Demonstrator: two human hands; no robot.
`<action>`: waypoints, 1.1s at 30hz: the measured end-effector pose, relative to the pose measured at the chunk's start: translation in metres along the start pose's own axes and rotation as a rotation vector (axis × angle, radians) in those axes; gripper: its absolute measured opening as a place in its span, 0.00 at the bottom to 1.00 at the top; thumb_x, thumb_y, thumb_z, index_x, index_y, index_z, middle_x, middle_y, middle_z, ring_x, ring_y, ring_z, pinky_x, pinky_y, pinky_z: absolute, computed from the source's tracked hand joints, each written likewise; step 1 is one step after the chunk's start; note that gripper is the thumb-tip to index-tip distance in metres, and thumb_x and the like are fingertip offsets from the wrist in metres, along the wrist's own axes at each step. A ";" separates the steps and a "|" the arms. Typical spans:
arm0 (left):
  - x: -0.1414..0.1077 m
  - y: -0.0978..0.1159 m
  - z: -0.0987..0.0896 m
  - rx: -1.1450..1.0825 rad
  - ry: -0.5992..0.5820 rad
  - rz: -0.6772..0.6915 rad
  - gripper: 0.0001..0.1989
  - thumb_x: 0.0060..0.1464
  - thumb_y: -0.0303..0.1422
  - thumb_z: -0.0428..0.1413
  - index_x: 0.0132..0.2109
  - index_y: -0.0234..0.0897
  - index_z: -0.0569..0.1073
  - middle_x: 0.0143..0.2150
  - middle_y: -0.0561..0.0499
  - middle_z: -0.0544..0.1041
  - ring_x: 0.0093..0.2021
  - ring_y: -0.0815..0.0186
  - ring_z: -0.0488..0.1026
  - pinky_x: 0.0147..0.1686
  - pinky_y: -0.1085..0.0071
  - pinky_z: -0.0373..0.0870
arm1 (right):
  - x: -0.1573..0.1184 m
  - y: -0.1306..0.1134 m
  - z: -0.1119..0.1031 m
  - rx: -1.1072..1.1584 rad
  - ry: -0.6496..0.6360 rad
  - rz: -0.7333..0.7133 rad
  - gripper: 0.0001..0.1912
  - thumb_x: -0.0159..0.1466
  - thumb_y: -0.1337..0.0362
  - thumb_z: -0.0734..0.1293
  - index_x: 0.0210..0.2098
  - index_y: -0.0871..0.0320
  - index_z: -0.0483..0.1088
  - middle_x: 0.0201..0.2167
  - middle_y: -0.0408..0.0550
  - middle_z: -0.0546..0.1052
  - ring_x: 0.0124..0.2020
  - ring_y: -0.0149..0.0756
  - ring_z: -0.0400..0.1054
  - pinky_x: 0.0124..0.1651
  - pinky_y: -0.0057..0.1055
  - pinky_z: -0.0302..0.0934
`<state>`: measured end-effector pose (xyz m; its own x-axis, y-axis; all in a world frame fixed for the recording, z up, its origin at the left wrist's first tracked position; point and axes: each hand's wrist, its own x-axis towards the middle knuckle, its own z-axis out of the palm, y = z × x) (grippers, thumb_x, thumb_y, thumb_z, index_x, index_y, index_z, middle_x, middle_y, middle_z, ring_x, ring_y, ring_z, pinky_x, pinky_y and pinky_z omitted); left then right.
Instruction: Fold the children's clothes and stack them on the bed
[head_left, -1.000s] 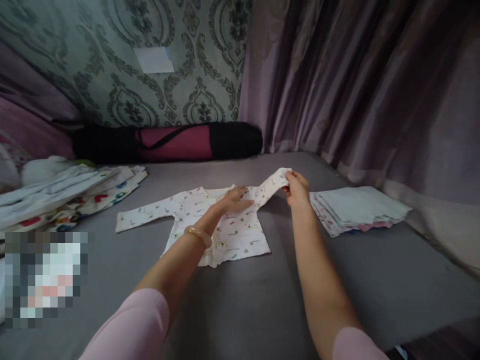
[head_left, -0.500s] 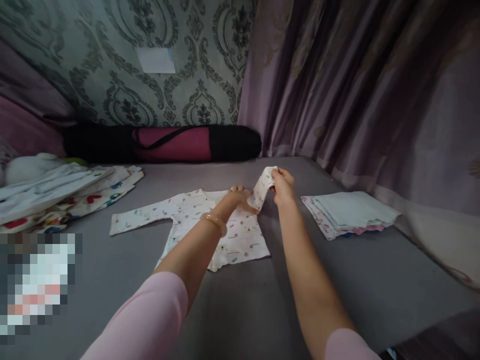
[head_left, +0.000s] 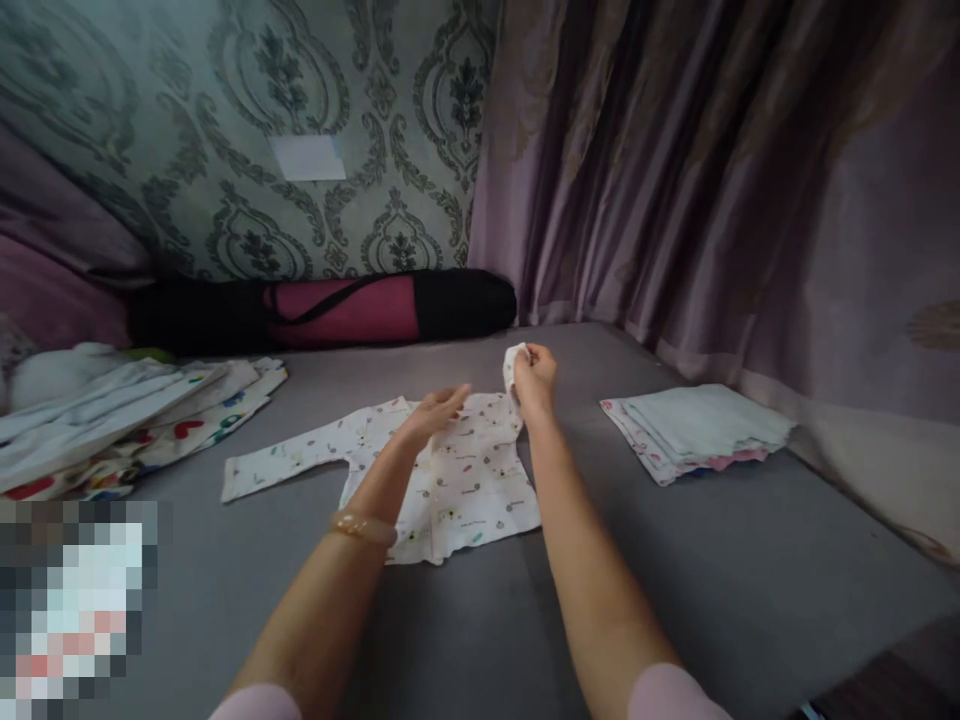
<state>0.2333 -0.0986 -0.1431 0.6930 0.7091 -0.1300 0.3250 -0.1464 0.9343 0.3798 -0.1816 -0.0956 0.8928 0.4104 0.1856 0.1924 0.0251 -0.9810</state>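
Observation:
A small white long-sleeved baby shirt [head_left: 480,480] with a tiny print lies spread on the grey sheet. Its left sleeve stretches out flat to the side. My right hand [head_left: 536,380] is closed on the end of the other sleeve and holds it raised at the shirt's upper right. Over the upper middle of the shirt is my left hand [head_left: 439,412], fingers stretched out and slightly blurred, holding nothing. Whether its palm touches the cloth I cannot tell.
A folded stack of clothes [head_left: 697,430] lies on the right of the grey sheet [head_left: 465,650]. Loose clothes [head_left: 150,410] are heaped at left. A long black and pink bag [head_left: 345,308] lies along the wall. Purple curtains [head_left: 600,180] hang at right.
My left hand has come away from the sleeve's base and moved left. My right hand has brought the sleeve end leftward, so the sleeve is now bunched and folded closer to the shirt.

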 end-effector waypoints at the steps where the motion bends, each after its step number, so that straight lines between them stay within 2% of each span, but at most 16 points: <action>1: -0.004 -0.007 -0.007 -0.139 0.047 -0.052 0.33 0.53 0.59 0.48 0.49 0.33 0.71 0.46 0.38 0.77 0.41 0.59 0.76 0.37 0.68 0.71 | -0.006 -0.001 0.007 -0.069 0.002 -0.050 0.14 0.60 0.64 0.60 0.44 0.57 0.70 0.33 0.47 0.76 0.33 0.34 0.70 0.32 0.26 0.63; 3: -0.010 -0.019 -0.019 -0.355 0.095 -0.129 0.33 0.55 0.59 0.45 0.49 0.31 0.69 0.42 0.37 0.78 0.36 0.61 0.77 0.34 0.69 0.71 | -0.021 -0.002 0.021 -0.200 -0.010 -0.138 0.13 0.61 0.64 0.60 0.43 0.56 0.71 0.37 0.49 0.77 0.39 0.37 0.71 0.40 0.30 0.64; 5: -0.011 -0.027 -0.024 -0.469 0.096 -0.177 0.34 0.57 0.59 0.42 0.49 0.30 0.68 0.42 0.36 0.77 0.37 0.61 0.77 0.35 0.69 0.72 | -0.035 0.003 0.032 -0.256 -0.207 -0.178 0.12 0.61 0.62 0.62 0.43 0.54 0.72 0.38 0.48 0.78 0.41 0.39 0.71 0.44 0.32 0.63; 7: -0.011 -0.031 -0.025 -0.511 0.059 -0.201 0.35 0.59 0.59 0.37 0.50 0.31 0.68 0.42 0.36 0.77 0.40 0.60 0.77 0.37 0.68 0.73 | -0.044 0.012 0.037 -0.249 -0.468 -0.136 0.10 0.60 0.59 0.67 0.41 0.52 0.73 0.36 0.47 0.78 0.39 0.39 0.72 0.42 0.32 0.64; 8: -0.011 -0.031 -0.024 -0.521 0.033 -0.198 0.35 0.59 0.58 0.37 0.50 0.31 0.69 0.42 0.37 0.77 0.40 0.60 0.77 0.36 0.68 0.73 | -0.044 0.017 0.037 -0.227 -0.557 -0.093 0.10 0.59 0.58 0.68 0.39 0.52 0.74 0.35 0.47 0.79 0.37 0.38 0.73 0.39 0.31 0.65; 9: -0.012 -0.031 -0.022 -0.522 0.021 -0.186 0.33 0.60 0.57 0.40 0.50 0.31 0.69 0.41 0.38 0.77 0.39 0.60 0.77 0.36 0.68 0.73 | -0.043 0.022 0.034 -0.193 -0.591 -0.042 0.09 0.59 0.57 0.69 0.37 0.53 0.74 0.35 0.47 0.79 0.34 0.37 0.73 0.36 0.30 0.65; 10: -0.012 -0.030 -0.021 -0.515 0.035 -0.173 0.30 0.59 0.54 0.44 0.51 0.31 0.69 0.40 0.39 0.77 0.38 0.61 0.77 0.35 0.69 0.73 | -0.039 0.025 0.030 -0.148 -0.571 0.011 0.08 0.60 0.57 0.68 0.36 0.54 0.74 0.35 0.47 0.79 0.32 0.35 0.73 0.33 0.29 0.65; 12: -0.015 -0.030 -0.017 -0.469 0.128 -0.151 0.25 0.56 0.44 0.55 0.55 0.32 0.67 0.39 0.44 0.76 0.33 0.65 0.75 0.31 0.71 0.73 | -0.027 0.029 0.017 -0.036 -0.449 0.112 0.07 0.63 0.60 0.65 0.34 0.56 0.72 0.34 0.47 0.78 0.27 0.31 0.72 0.27 0.26 0.64; 14: -0.017 -0.030 -0.016 -0.409 0.237 -0.120 0.29 0.49 0.35 0.61 0.58 0.35 0.66 0.37 0.49 0.74 0.29 0.70 0.73 0.28 0.74 0.72 | -0.015 0.031 0.001 0.073 -0.308 0.192 0.07 0.64 0.64 0.62 0.33 0.58 0.71 0.31 0.46 0.78 0.25 0.29 0.71 0.24 0.23 0.63; 17: -0.022 -0.031 -0.018 -0.377 0.260 -0.015 0.29 0.45 0.31 0.59 0.57 0.38 0.69 0.32 0.53 0.70 0.27 0.71 0.69 0.25 0.76 0.70 | -0.002 0.036 -0.018 0.154 -0.122 0.251 0.07 0.64 0.70 0.60 0.31 0.58 0.69 0.26 0.43 0.76 0.23 0.26 0.71 0.24 0.21 0.63; 20: -0.025 -0.032 -0.022 -0.350 0.278 0.069 0.22 0.42 0.33 0.56 0.47 0.36 0.75 0.31 0.52 0.71 0.29 0.69 0.69 0.26 0.74 0.70 | 0.003 0.046 -0.024 0.096 -0.044 0.250 0.09 0.64 0.72 0.58 0.31 0.58 0.67 0.24 0.42 0.75 0.23 0.25 0.71 0.26 0.20 0.65; 23: -0.027 -0.032 -0.025 -0.314 0.311 0.072 0.20 0.41 0.34 0.55 0.43 0.34 0.76 0.32 0.51 0.72 0.30 0.67 0.69 0.28 0.72 0.72 | 0.004 0.055 -0.019 0.001 -0.066 0.219 0.09 0.63 0.73 0.59 0.31 0.58 0.68 0.25 0.43 0.76 0.26 0.27 0.71 0.30 0.23 0.66; 26: -0.028 -0.033 -0.024 -0.308 0.308 0.055 0.21 0.41 0.34 0.55 0.45 0.33 0.75 0.32 0.51 0.72 0.29 0.67 0.69 0.27 0.73 0.71 | -0.001 0.061 -0.009 -0.080 -0.116 0.168 0.09 0.61 0.73 0.60 0.32 0.59 0.71 0.30 0.46 0.77 0.34 0.32 0.73 0.40 0.29 0.67; 30: -0.026 -0.036 -0.023 -0.287 0.287 0.026 0.23 0.43 0.34 0.54 0.48 0.31 0.74 0.29 0.52 0.71 0.26 0.69 0.68 0.25 0.75 0.67 | -0.022 0.062 0.007 -0.542 -0.342 -0.097 0.16 0.64 0.71 0.57 0.46 0.59 0.72 0.48 0.55 0.76 0.52 0.38 0.68 0.56 0.34 0.58; 33: -0.025 -0.038 -0.024 -0.141 0.326 0.042 0.21 0.45 0.32 0.52 0.47 0.30 0.75 0.23 0.56 0.67 0.21 0.72 0.62 0.21 0.77 0.59 | -0.040 0.063 0.015 -0.829 -0.505 -0.272 0.21 0.68 0.66 0.54 0.58 0.64 0.65 0.60 0.60 0.66 0.62 0.43 0.57 0.63 0.39 0.49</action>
<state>0.1885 -0.0943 -0.1675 0.4544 0.8908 0.0009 0.1928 -0.0994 0.9762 0.3499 -0.1829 -0.1660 0.5365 0.8280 0.1627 0.7579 -0.3880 -0.5244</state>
